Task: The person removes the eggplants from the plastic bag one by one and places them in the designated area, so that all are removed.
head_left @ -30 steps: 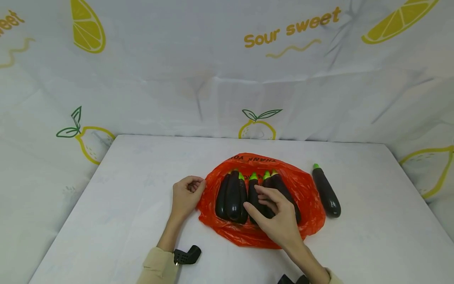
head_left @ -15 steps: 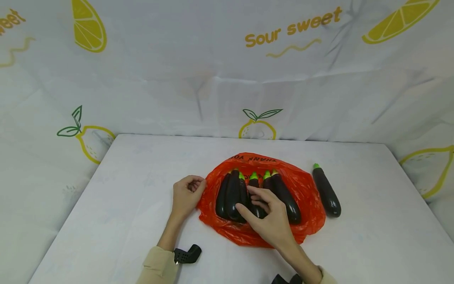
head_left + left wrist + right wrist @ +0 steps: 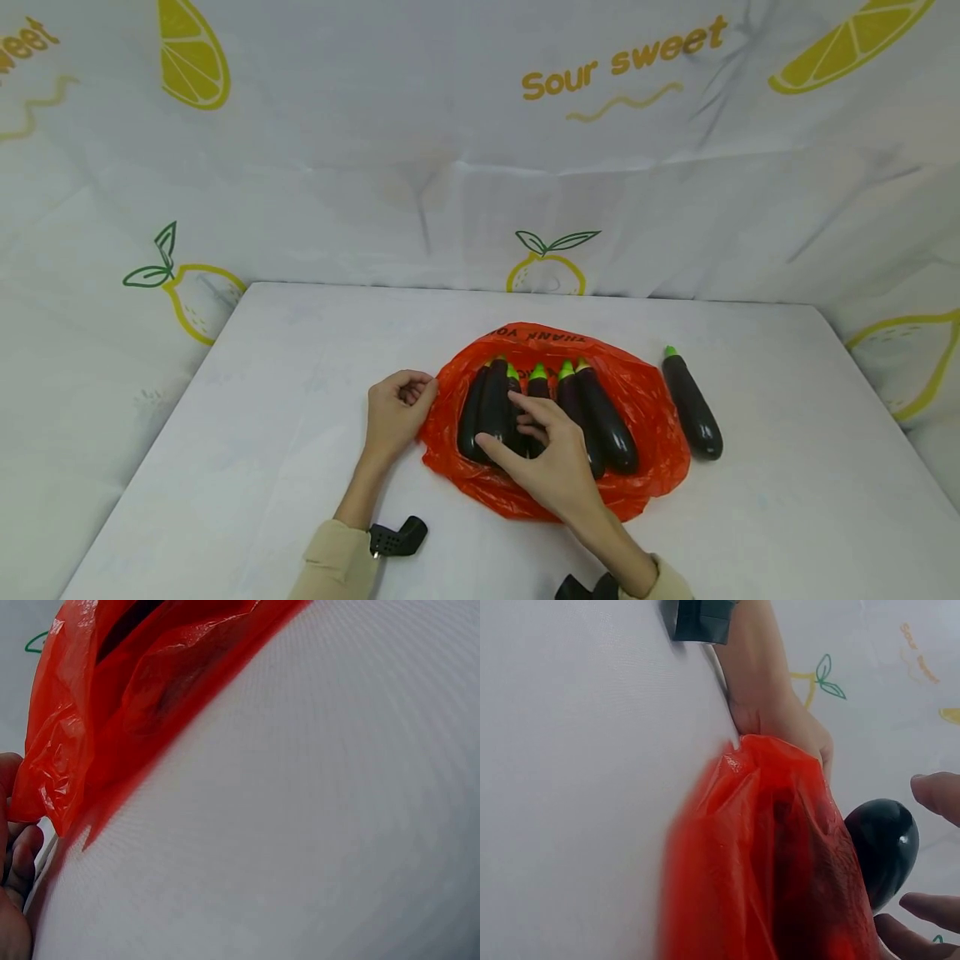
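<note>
A red plastic bag (image 3: pixel 663 450) lies spread on the table with several dark, glossy eggplants (image 3: pixel 609 425) inside, green stem ends pointing away from me. My left hand (image 3: pixel 399 410) pinches the bag's left edge; in the left wrist view the bag's corner (image 3: pixel 56 769) lies between thumb and fingers. Over the left eggplants is my right hand (image 3: pixel 555 462), thumb and fingers spread apart and gently bent. In the right wrist view an eggplant's rounded end (image 3: pixel 889 851) shows between its thumb and fingers, with a gap at the thumb. The right hand hides parts of the middle eggplants.
One more eggplant (image 3: pixel 692 406) lies on the white tabletop (image 3: pixel 787 467), right of the bag. A white cloth (image 3: pixel 375 167) printed with lemons hangs behind the table and along both sides. A black wrist camera mount (image 3: pixel 399 537) sits beside the left forearm.
My right hand has moved left across the eggplants, uncovering those on the right. My left hand stays at the bag's edge.
</note>
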Motion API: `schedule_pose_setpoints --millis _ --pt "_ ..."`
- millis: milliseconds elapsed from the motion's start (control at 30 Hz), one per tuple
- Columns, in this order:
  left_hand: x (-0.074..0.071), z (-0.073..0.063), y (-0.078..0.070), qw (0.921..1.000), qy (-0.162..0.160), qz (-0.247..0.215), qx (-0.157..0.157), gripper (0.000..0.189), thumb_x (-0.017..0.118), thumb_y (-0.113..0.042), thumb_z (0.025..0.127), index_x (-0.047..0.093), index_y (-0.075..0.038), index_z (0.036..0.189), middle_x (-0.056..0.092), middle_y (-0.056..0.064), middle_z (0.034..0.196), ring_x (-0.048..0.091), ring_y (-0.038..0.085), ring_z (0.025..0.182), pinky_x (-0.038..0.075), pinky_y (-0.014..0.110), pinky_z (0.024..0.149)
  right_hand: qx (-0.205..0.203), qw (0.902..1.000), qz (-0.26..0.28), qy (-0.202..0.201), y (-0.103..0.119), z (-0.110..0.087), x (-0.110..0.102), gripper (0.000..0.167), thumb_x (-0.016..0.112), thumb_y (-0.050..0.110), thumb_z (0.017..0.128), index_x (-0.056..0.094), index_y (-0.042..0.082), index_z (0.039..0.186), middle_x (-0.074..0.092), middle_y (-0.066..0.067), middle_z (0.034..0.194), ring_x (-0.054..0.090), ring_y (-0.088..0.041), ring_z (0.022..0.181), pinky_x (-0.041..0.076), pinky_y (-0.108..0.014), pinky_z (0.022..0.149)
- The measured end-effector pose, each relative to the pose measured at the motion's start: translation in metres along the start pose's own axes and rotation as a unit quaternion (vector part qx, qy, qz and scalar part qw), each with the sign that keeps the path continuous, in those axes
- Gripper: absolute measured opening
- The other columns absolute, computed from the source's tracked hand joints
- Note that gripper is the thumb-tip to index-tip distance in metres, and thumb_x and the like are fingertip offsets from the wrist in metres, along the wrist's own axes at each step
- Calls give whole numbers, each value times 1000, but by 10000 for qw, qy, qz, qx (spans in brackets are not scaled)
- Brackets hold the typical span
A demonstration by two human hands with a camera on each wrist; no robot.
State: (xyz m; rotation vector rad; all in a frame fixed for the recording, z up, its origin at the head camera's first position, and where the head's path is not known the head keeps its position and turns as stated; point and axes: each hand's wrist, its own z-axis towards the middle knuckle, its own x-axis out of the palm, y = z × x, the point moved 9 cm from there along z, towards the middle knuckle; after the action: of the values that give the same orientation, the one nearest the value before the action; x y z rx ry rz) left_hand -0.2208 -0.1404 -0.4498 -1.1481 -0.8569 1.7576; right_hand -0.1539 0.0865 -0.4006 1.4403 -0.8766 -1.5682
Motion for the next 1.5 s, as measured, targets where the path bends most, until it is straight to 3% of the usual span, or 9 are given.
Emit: schedule_pose_setpoints --millis 267,767,1500 --pt "1 0 0 10000 20 27 -38 6 74 -9 89 75 -4 85 65 7 71 53 9 63 47 18 59 65 9998 -194 -29 -3 1 2 67 90 31 77 67 5 134 69 -11 124 68 -17 95 62 -31 86" --pt "2 -1 -1 10000 45 26 -66 6 74 -9 89 75 -4 87 66 7 72 54 10 64 48 17 60 234 9992 319 -60 -5 -2 -5 50 85 11 80 70 4 128 71 -13 123 65 -18 93 62 -29 85" --pt "0 -1 -1 9999 58 92 -43 5 74 -10 90 76 -5 89 66 7 73 54 11 65 48 17 61 -2 9999 128 -39 -7 -14 -19 50 81 3 78 72 8 127 71 -7 123 66 -15 93 57 -20 83"
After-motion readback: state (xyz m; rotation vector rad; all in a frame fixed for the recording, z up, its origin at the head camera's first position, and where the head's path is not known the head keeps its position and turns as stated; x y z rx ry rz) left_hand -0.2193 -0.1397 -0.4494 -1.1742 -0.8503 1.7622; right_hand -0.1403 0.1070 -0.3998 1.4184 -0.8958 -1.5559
